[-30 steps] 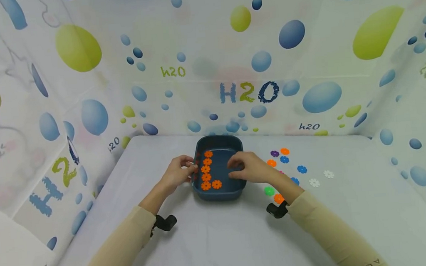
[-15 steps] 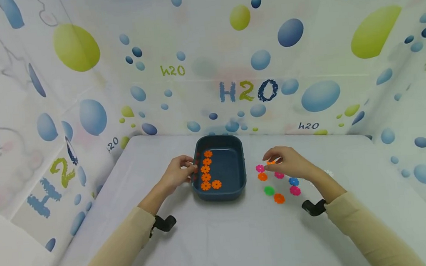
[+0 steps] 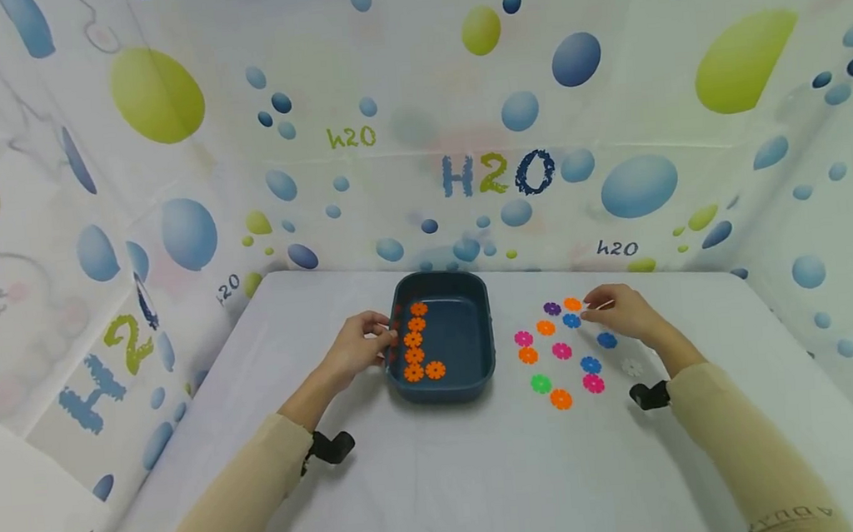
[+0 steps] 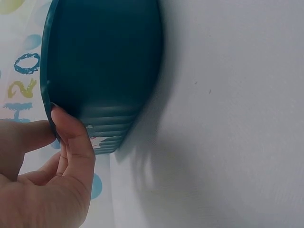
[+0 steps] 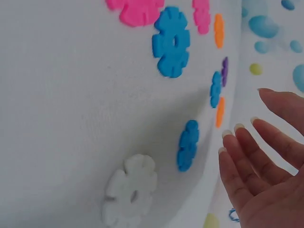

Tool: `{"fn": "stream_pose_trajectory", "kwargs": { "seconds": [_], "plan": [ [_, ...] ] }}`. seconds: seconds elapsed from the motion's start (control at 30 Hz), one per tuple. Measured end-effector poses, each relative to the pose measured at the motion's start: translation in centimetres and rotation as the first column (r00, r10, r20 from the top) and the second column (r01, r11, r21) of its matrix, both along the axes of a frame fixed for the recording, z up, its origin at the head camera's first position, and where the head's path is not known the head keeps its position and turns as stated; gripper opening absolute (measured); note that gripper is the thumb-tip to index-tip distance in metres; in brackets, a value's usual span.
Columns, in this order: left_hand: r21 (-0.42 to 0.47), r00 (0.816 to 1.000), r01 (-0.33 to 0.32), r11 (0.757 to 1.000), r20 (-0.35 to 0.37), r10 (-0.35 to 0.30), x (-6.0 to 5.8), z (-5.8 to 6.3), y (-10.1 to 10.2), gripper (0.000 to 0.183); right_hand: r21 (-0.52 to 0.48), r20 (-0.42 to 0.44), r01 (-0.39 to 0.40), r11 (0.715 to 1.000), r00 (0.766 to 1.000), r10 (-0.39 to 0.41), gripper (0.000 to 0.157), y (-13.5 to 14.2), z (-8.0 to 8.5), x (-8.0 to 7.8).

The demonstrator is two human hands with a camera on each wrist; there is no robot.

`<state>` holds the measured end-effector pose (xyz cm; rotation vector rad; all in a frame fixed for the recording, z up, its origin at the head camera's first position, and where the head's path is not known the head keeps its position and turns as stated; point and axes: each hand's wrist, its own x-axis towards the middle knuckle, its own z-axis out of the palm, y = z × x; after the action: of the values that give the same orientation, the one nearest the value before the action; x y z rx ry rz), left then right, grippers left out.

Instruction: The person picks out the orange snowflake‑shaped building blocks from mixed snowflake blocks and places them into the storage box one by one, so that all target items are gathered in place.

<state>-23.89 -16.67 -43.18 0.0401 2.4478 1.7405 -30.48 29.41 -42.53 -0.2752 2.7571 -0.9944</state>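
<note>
In the head view a dark blue plastic bin (image 3: 442,395) stands on the table. Inside it, several orange flower-shaped discs (image 3: 414,355) lie in an L along the left side. My left hand (image 3: 357,343) pinches the bin's left rim between thumb and fingers; the left wrist view shows the thumb and fingertips on either side of the rim (image 4: 43,61). To the right, my right hand (image 3: 621,311) hovers over the table with nothing in its fingers, thumb apart. Nearest to it are an orange disc (image 3: 572,305) and a blue disc (image 3: 571,320).
Several loose discs lie right of the bin: purple (image 3: 553,309), pink (image 3: 562,351), green (image 3: 541,384), another orange one (image 3: 561,399) and a white one (image 3: 632,367). A white cloth covers the table (image 3: 443,482). A printed curtain (image 3: 396,76) hangs behind and at the sides.
My right hand has moved from inside the bin out to the right, past the loose discs to their far right side. My left hand has stayed on the rim.
</note>
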Motion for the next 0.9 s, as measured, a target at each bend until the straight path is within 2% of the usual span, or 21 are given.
{"fn": "stream_pose_trajectory", "kwargs": {
  "seconds": [0.2,0.4,0.77,0.9],
  "plan": [
    [0.007,1.000,0.004,1.000,0.013,-0.004,0.7,-0.3,0.0,0.032,0.020,0.054,0.068,0.997,0.996,-0.069,0.053,-0.1,-1.1,-0.4],
    [-0.007,1.000,-0.001,1.000,0.009,0.001,1.2,-0.1,-0.1,0.032,0.063,0.062,0.106,0.992,0.992,-0.110,0.054,-1.0,-1.2,-0.5],
    [0.003,1.000,-0.011,1.000,0.002,0.011,1.4,0.4,0.5,0.034,0.062,0.106,0.179,0.982,0.977,-0.185,0.050,-1.6,-1.4,-2.4],
    [0.010,1.000,-0.015,1.000,-0.002,0.015,1.4,0.4,0.7,0.034,0.059,0.095,0.175,0.983,0.979,-0.180,0.045,-1.7,-1.7,-3.1]
  ]
}}
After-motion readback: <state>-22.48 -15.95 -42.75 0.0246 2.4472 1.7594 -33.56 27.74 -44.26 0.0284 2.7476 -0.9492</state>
